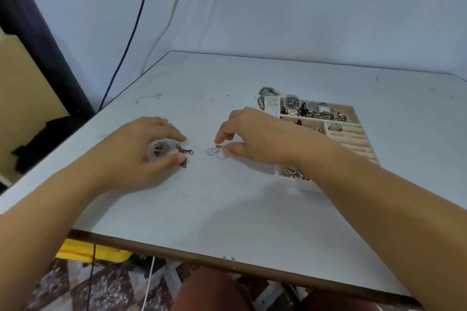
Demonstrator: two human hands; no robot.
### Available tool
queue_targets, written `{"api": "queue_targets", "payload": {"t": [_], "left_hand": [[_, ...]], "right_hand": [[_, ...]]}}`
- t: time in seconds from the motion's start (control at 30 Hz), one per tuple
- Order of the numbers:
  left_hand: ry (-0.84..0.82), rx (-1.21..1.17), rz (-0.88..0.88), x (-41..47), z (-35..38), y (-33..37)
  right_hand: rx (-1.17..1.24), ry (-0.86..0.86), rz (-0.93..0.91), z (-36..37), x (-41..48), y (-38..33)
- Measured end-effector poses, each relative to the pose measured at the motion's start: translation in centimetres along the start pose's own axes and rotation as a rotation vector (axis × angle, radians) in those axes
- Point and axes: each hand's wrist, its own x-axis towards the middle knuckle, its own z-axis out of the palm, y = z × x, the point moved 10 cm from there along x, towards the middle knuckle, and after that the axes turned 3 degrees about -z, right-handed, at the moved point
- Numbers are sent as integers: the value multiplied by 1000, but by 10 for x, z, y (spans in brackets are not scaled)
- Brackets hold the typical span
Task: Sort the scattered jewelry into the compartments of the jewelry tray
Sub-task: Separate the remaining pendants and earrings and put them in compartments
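My left hand (141, 149) hovers over a dark metal cluster (159, 148) and a brown chain piece (185, 153) on the white table, fingers apart around them, thumb tip touching the chain. My right hand (255, 134) pinches a thin silver piece (215, 151) between thumb and forefinger; it still lies on the table. The beige jewelry tray (355, 111) stands to the right, partly hidden by my right forearm. It holds a black-faced watch (292, 103), several chains and rings, and silver heart-shaped pieces (293, 173) in the near compartment.
A dark ornament (265, 94) lies on the table just left of the tray's far corner. The table's front edge (202, 259) runs close to my body. Two cables (141, 7) hang down the wall behind the table's left corner.
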Motion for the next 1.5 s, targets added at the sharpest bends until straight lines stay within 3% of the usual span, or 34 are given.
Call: {"api": "queue_targets", "payload": {"t": [0.33, 0.63, 0.77, 1.13, 1.23, 1.37, 1.5], "left_hand": [[10, -66, 15, 28, 22, 21], [24, -103, -15, 29, 22, 18], [16, -89, -15, 23, 17, 13], [-41, -77, -18, 16, 18, 6], [-53, -65, -14, 21, 21, 10], [-63, -54, -6, 36, 25, 25], [-199, -30, -7, 53, 41, 34]], "right_hand": [[37, 67, 53, 7, 23, 10], [-57, -21, 118, 16, 22, 19], [32, -6, 133, 5, 13, 17], [118, -239, 205, 26, 9, 10], [134, -196, 187, 20, 8, 10], [162, -17, 203, -2, -1, 22], [103, 32, 221, -12, -8, 29]]}}
